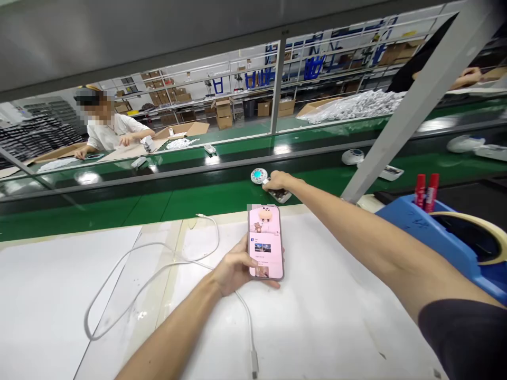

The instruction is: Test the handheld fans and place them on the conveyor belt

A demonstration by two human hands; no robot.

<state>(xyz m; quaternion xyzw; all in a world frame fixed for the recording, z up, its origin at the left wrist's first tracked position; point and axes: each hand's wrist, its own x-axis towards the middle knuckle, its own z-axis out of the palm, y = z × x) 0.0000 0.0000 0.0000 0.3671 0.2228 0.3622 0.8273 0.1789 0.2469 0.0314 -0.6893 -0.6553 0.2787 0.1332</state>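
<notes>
1. My left fingers (242, 258): closed round a phone (266, 241), thumb on the front edge near the lower corner, other fingers behind; screen lit, pink, facing me.
2. Phone, position: above the white surface (328, 306), held nearly upright in my view.
3. My right fingers (276, 179): arm stretched forward, curled closed about the middle of a white device (258, 176); the underside of my grip is hidden.
4. White device, position: at the green belt (198, 194) beyond my surface; round head with teal centre to the left of my fingers, body showing below them.
5. White cable (254, 361): looped on the surface at my left, running beneath my left wrist, one plug near me.
6. Blue holder (423, 224), to my right: two red markers (431, 192) upright in it.
7. Co-worker (114, 129): seated beyond the belt, at left.
</notes>
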